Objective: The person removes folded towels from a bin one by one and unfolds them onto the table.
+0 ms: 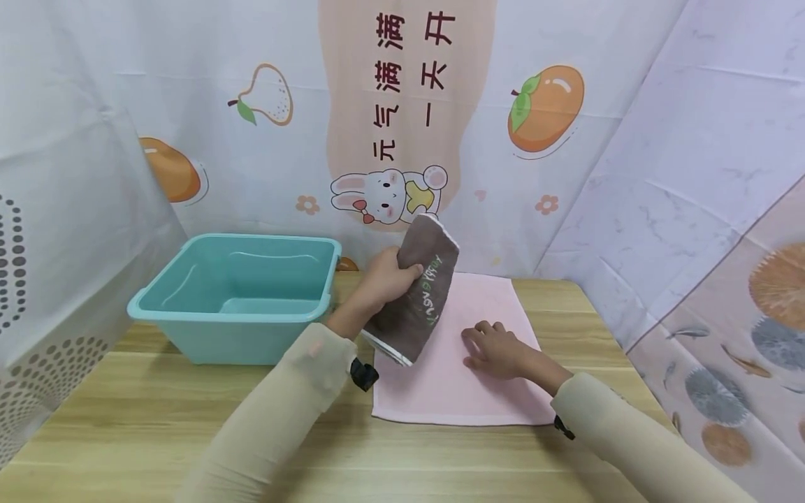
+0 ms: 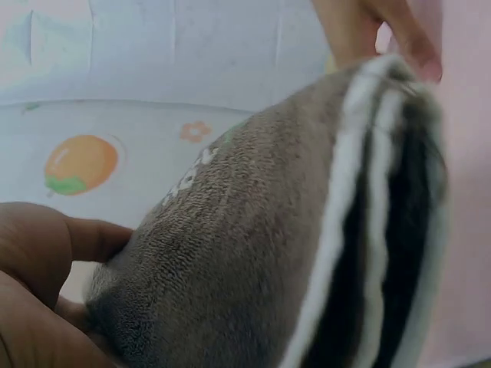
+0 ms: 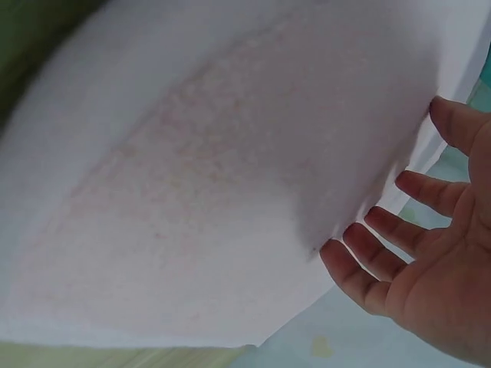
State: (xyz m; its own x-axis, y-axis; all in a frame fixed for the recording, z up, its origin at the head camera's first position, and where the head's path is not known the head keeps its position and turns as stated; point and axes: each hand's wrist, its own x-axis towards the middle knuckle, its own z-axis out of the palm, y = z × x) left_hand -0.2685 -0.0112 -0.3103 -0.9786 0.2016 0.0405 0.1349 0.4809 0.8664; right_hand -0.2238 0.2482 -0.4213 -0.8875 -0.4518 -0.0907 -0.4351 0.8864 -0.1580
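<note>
In the head view my left hand (image 1: 388,283) grips a folded grey-brown towel (image 1: 418,307) by its left side, tilted above the table. The towel has white edging and stitched lettering; the left wrist view shows its layered folds, with my thumb and fingers (image 2: 98,241) pinching one end. A pink towel (image 1: 440,391) lies spread flat underneath, partly covered in the head view by the brown one. My right hand (image 1: 497,349) is over the right part of the pink towel, its fingers (image 3: 376,253) spread and loosely bent, holding nothing. Whether the fingertips press the cloth I cannot tell.
A teal plastic basin (image 1: 235,318) stands on the wooden table (image 1: 189,419) to the left. Behind the table hangs a printed curtain (image 1: 251,161) with fruit and a rabbit. A perforated white panel (image 1: 38,363) borders the left side.
</note>
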